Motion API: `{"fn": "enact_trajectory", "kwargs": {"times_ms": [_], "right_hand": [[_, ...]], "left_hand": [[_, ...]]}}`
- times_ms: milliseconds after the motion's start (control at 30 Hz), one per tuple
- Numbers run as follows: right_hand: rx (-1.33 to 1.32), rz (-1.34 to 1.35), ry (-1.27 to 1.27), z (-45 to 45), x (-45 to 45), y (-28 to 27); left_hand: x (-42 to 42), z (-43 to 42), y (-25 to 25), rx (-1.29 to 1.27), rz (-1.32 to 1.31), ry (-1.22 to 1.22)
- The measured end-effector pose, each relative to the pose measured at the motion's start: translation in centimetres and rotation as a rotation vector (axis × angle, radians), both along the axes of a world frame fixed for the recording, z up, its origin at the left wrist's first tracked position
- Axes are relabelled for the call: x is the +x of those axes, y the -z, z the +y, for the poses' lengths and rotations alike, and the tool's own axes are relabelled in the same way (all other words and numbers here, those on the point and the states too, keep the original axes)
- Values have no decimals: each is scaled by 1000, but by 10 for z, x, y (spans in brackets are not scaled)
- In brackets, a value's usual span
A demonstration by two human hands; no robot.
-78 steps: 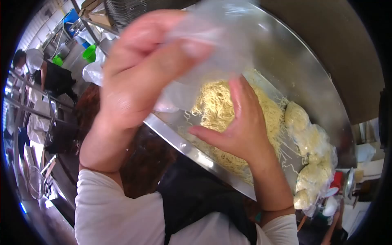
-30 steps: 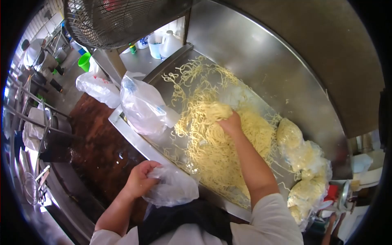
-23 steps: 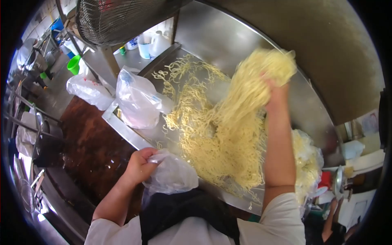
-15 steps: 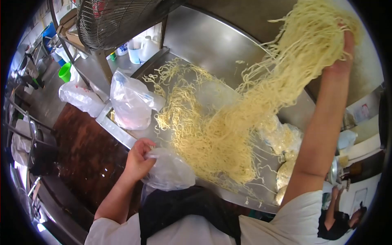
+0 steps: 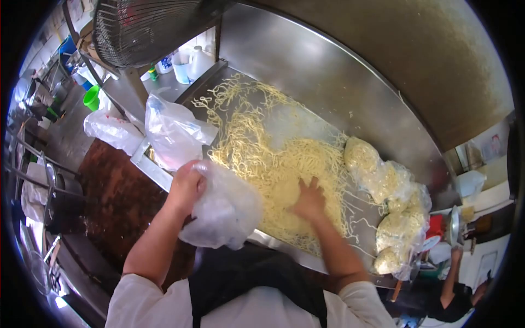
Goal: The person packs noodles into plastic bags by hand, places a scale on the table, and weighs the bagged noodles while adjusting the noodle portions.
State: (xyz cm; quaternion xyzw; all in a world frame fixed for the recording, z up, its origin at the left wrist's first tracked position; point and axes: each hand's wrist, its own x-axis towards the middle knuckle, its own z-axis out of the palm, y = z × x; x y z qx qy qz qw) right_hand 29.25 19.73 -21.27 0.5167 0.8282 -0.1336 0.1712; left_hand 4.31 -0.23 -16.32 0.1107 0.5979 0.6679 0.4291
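A pile of loose yellow noodles (image 5: 246, 147) spreads over the metal worktop (image 5: 158, 177) in front of me. My right hand (image 5: 310, 201) rests on the near part of the noodles with its fingers spread. My left hand (image 5: 187, 187), closed at the left edge of the worktop, grips the edge of a clear plastic bag (image 5: 227, 210) that hangs over the front rim. Whether the bag holds anything, I cannot tell. Just beyond that hand stands a whitish plastic bag (image 5: 172, 134) with something pinkish inside.
Several clear bags packed with noodles (image 5: 402, 224) line the right side. A large fan (image 5: 145, 33) looms at the upper left, near a white jug (image 5: 199, 63) and a green bucket (image 5: 92, 98). Another person (image 5: 451, 295) is at the lower right.
My right hand has come down from the upper right, and the big bunch of noodles it held aloft is back on the pile. My left hand has raised the plastic bag slightly.
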Motion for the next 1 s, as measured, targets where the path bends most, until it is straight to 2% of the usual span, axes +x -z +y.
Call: {"fn": "enact_trajectory", "kwargs": {"times_ms": [67,100,200,267,300,367,400,467,500,567,600,667,733,767,833,900,1000], "right_hand": [[277,-1,-226,-35,11,31],[205,5,-272,-37,13,28],[37,59,-323,-38,14,12],[-24,129,-259,-28,13,5],[-42,298,-201,-23,17,6],[-78,632,-93,-9,27,12],[-201,745,-56,-7,28,1],[-445,967,22,-7,29,-42],[-478,1069,-33,-8,28,-62],[-540,1272,-147,-9,22,-89],[-503,1352,-77,-5,18,-85],[-434,1511,66,3,7,-69],[-773,1632,407,3,-8,-84],[-945,1675,582,5,-18,-90],[-1470,1908,543,16,-34,-81],[-1639,2072,555,29,-51,-56],[-1397,2221,683,48,-69,3]], "left_hand": [[-17,25,27,88,-48,38],[-25,36,35,131,-73,57],[-15,96,-7,156,-210,-77],[-25,122,-19,306,-293,131],[-30,134,-24,382,-334,234],[-33,170,-29,374,-305,125],[-29,184,-31,370,-291,69],[-12,196,-40,326,-5,-24],[-3,201,-44,304,138,-66],[22,204,-21,429,597,27],[37,201,-11,492,827,68],[68,178,-17,750,925,49],[76,147,-35,703,1180,56],[80,139,-35,685,1178,41],[90,124,-30,645,1166,15],[99,108,-17,593,1173,90],[118,81,-12,624,1150,286]]}}
